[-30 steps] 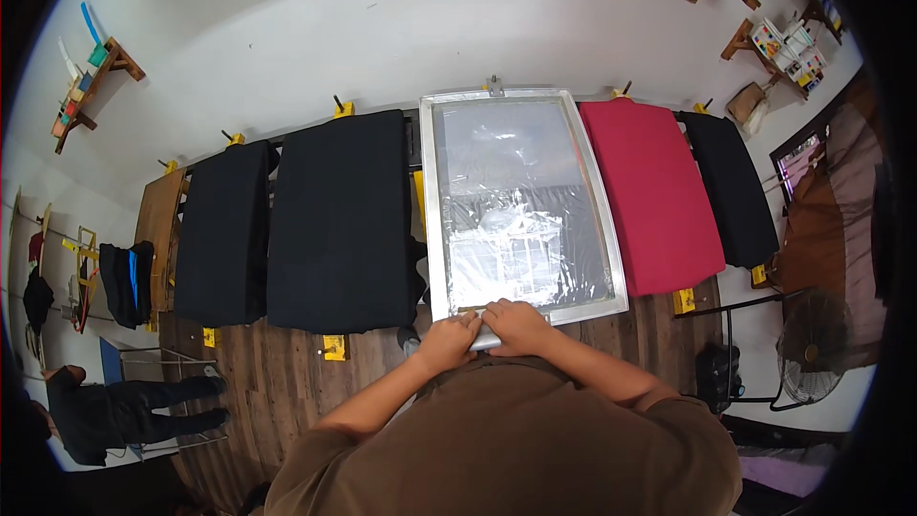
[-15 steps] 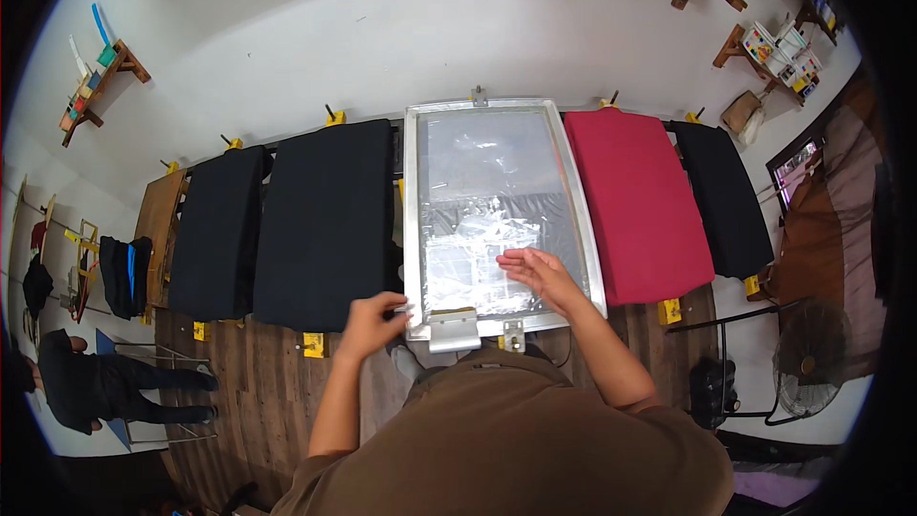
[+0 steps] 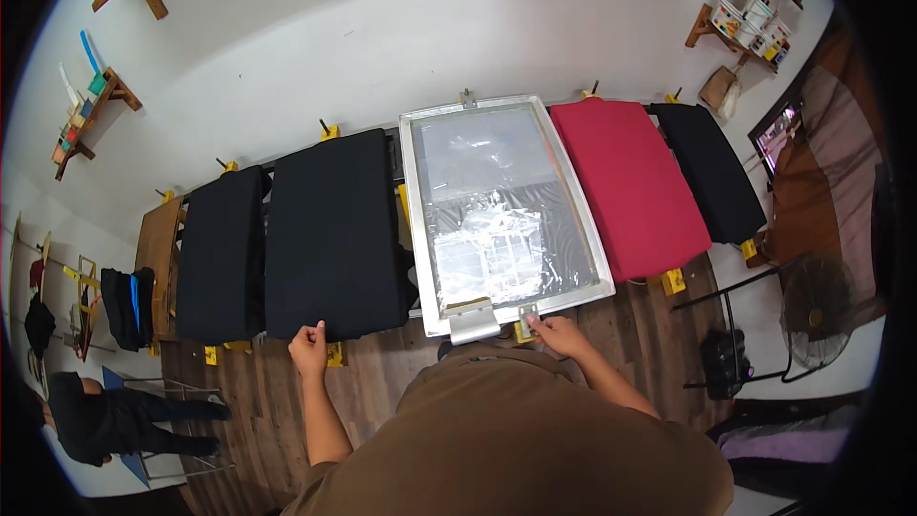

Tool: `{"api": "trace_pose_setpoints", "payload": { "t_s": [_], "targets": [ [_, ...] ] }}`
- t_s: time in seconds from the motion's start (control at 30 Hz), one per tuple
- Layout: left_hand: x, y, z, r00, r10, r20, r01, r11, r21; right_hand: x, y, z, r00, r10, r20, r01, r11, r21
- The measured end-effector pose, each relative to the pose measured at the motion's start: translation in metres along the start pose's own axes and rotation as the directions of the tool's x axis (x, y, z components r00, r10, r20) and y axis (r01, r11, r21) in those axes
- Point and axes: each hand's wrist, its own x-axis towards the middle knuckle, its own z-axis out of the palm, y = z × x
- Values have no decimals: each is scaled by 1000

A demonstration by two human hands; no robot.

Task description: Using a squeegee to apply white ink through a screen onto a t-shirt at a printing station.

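Observation:
A silver-framed printing screen (image 3: 414,220) lies flat on the middle board, its mesh showing a pale printed patch. My right hand (image 3: 557,333) touches the small metal clamp (image 3: 525,313) at the frame's near edge. My left hand (image 3: 309,349) rests at the near edge of the black garment (image 3: 330,234) stretched on the board to the left, its fingers curled by a yellow bracket (image 3: 334,355). Whether either hand actually grips anything is unclear.
A second black garment (image 3: 222,253) lies further left; a red garment (image 3: 630,186) and another black one (image 3: 709,169) lie to the right. Wooden wall shelves hold small items. A fan (image 3: 812,311) stands at right. A person (image 3: 115,420) crouches at lower left.
My left hand moved left from the screen frame to the black garment's near edge. My right hand came off the mesh and down to the clamp at the frame's near edge.

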Motion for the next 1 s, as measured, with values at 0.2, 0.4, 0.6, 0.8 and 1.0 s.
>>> {"api": "trace_pose_setpoints", "payload": {
  "t_s": [0.2, 0.4, 0.6, 0.8, 1.0],
  "targets": [
    [3, 4, 18, 989, 147, 9, -147, 989, -15, -6, 9, 26, 985, 173, 25, -171, 930, 326],
    [5, -5, 10, 977, 211, 34, -210, 977, -40, -16, -7, 28, 946, 269, 179, -318, 676, 665],
    [2, -14, 5, 962, 266, 66, -263, 964, -41, -21, -14, 45, 959, 282, -20, -203, 734, 648],
    [2, -17, 7, 985, 164, 61, -157, 981, -111, -20, -13, 43, 969, 246, -18, -176, 741, 648],
    [3, -12, 8, 989, 145, 42, -138, 981, -140, -19, -9, 47, 971, 232, -54, -147, 759, 634]
  ]
}}
